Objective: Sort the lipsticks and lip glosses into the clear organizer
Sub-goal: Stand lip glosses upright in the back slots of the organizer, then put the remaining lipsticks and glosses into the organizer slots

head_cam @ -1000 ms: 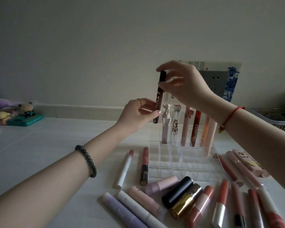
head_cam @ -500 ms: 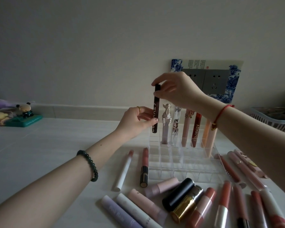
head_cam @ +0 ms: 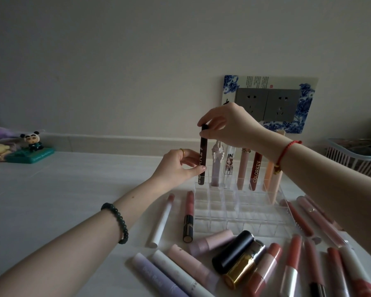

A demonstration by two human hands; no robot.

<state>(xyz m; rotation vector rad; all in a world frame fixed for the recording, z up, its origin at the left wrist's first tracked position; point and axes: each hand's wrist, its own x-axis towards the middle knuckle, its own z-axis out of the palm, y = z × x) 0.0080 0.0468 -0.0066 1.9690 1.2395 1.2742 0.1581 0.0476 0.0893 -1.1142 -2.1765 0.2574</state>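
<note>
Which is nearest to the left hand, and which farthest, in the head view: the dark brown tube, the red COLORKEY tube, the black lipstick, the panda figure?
From the left hand:
1. Dark brown tube: touching its fingertips, at the organizer's back left corner.
2. Red COLORKEY tube: standing in the back row, to the right.
3. Black lipstick: lying on the table in front of the organizer.
4. Panda figure: far left, by the wall.

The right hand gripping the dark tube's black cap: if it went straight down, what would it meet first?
Probably the clear acrylic organizer: the right hand holds the dark brown lip gloss tube upright over its back-left slot, beside the left hand. Depth is uncertain.
</note>
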